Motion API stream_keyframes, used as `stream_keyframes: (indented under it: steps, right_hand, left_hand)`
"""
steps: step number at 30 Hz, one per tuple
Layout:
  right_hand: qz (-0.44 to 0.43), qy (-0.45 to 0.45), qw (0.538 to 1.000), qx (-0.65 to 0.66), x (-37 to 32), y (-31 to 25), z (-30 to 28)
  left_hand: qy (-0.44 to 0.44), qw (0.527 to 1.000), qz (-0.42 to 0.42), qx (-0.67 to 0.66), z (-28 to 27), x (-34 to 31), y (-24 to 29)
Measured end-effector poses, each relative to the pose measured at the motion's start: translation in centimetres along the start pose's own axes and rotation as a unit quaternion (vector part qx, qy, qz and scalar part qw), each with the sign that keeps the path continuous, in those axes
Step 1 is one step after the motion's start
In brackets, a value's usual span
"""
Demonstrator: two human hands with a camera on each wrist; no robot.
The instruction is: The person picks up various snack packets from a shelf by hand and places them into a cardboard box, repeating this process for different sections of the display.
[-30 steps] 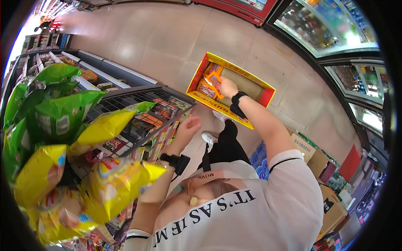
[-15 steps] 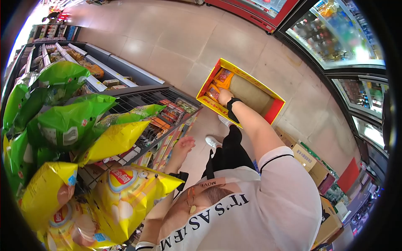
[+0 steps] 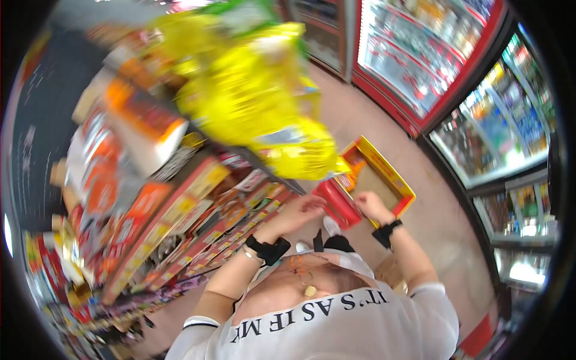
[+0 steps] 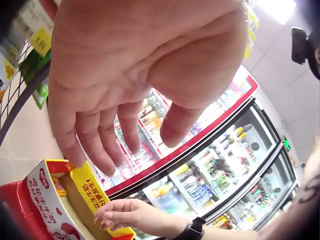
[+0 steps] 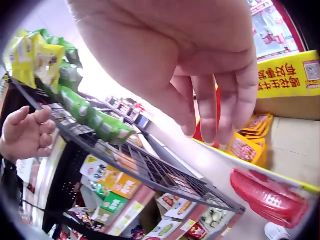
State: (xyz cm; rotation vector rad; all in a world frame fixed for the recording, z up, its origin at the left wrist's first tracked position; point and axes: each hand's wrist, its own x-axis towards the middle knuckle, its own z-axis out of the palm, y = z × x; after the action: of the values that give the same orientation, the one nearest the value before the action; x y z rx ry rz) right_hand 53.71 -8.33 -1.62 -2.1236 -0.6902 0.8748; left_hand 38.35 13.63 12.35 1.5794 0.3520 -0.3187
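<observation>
A yellow and red box [image 3: 389, 185] stands beyond my hands, with orange packets [image 5: 246, 149] at one end. A red object [image 3: 337, 205] lies against its near side, between my hands in the head view. Fingers loosely bent, my right hand [image 3: 373, 207] is over the box's near edge, holding nothing visible; it fills the top of the right wrist view [image 5: 190, 65]. My left hand [image 3: 298, 215] hovers left of the red object with relaxed fingers and an empty palm [image 4: 145, 75].
Yellow snack bags [image 3: 246, 90] hang at the upper left, above a wire rack [image 5: 150, 172]. Shelves of packaged goods [image 3: 198, 222] run along the left. Glass-door coolers [image 3: 420, 54] stand at the right and back.
The head view has swung leftward toward the shelves. My right hand has left the packets and come to the box's near edge. The red object has come into view beside the box.
</observation>
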Motion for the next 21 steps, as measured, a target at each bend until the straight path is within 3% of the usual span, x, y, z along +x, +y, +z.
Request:
stream_keyframes:
  steps: [1,2,4,5,6,8,9,10,13,15,16,18,20,21]
  right_hand:
    - [-0.003,-0.021,0.999,0.029,-0.7,-0.9,0.6]
    - [-0.040,-0.043,0.998,0.037,-1.8,-3.1,0.9]
    - [-0.096,-0.099,0.990,0.015,-4.5,-9.7,0.1]
    - [-0.115,-0.135,0.984,-0.015,-6.1,-13.1,-0.2]
    - [-0.209,-0.184,0.961,-0.005,-6.6,-15.0,-0.2]
    - [-0.316,-0.200,0.925,-0.063,-9.2,-22.1,-2.1]
    - [-0.400,-0.157,0.899,-0.082,-9.8,-24.7,-2.7]
    - [-0.422,-0.126,0.889,-0.127,-11.3,-28.8,-4.1]
    - [-0.531,0.041,0.841,-0.098,-13.4,-36.1,-5.7]
    - [-0.570,0.116,0.808,-0.100,-13.3,-40.4,-6.1]
    - [-0.600,0.155,0.779,-0.094,-12.8,-42.6,-6.0]
    - [-0.614,0.183,0.760,-0.109,-11.4,-46.9,-5.8]
    - [-0.641,0.228,0.712,-0.173,-8.9,-50.3,-5.2]
    - [-0.624,0.228,0.720,-0.202,-7.0,-51.5,-4.8]
  left_hand:
    - [-0.033,0.998,0.048,-0.019,-0.4,-1.0,-0.2]
    - [-0.008,0.998,0.066,-0.019,-1.0,-2.4,0.5]
    - [-0.076,0.995,0.058,-0.005,-1.4,-5.5,3.0]
    - [-0.066,0.995,0.070,-0.005,-1.6,-7.2,3.9]
    - [-0.072,0.992,0.102,-0.016,-2.0,-8.7,4.7]
    - [-0.080,0.987,0.137,-0.014,-3.1,-11.8,6.8]
    - [-0.077,0.987,0.143,-0.013,-3.4,-13.2,7.6]
    - [-0.048,0.982,0.182,-0.032,-3.6,-14.5,8.1]
    - [0.016,0.967,0.245,-0.063,-4.7,-16.9,8.5]
    - [0.042,0.966,0.239,-0.085,-5.2,-18.3,8.9]
    - [0.047,0.952,0.291,-0.087,-5.5,-18.5,8.6]
    - [0.062,0.949,0.294,-0.094,-5.6,-19.5,8.9]
    - [0.082,0.943,0.303,-0.109,-5.5,-20.3,9.3]
    - [0.082,0.943,0.305,-0.108,-5.5,-20.6,9.5]
